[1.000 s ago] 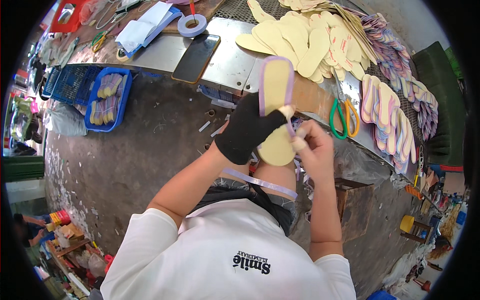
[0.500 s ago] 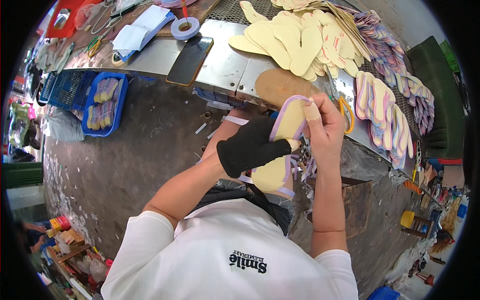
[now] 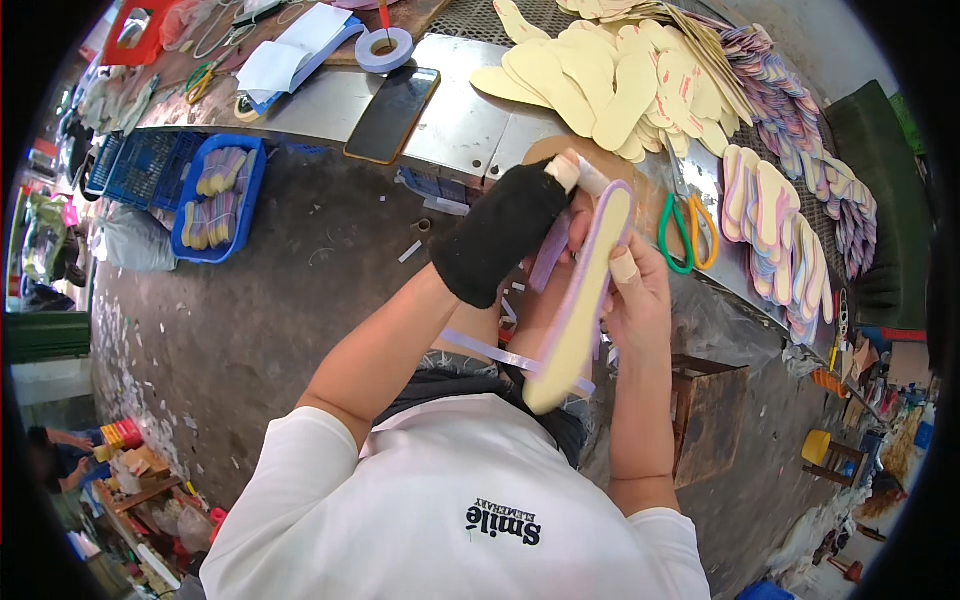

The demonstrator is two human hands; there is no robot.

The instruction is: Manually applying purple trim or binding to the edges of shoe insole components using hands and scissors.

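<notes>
A pale yellow insole (image 3: 575, 320) with purple edging tape stands tilted edge-on between my hands. My right hand (image 3: 642, 300) grips it from the right, its bandaged thumb on the yellow face and its other fingers partly hidden. My left hand (image 3: 510, 230), in a black fingerless glove, is closed at the far left edge of the insole, with a loose purple strip (image 3: 548, 258) hanging beside its fingers. The glove hides much of that grip. Another length of light purple tape (image 3: 500, 350) crosses my lap, running behind the insole's near end.
Yellow insoles (image 3: 590, 80) are heaped on the bench, with edged ones (image 3: 765, 205) stacked to the right. Green-handled scissors (image 3: 675, 235) and orange-handled scissors (image 3: 705, 235) lie near my right hand. A phone (image 3: 393, 115), a tape roll (image 3: 384, 48) and a blue basket (image 3: 215, 245) are left.
The insole has turned from face-up to nearly edge-on. My left hand has moved from its middle to its far end, and my right hand has slid nearer my body.
</notes>
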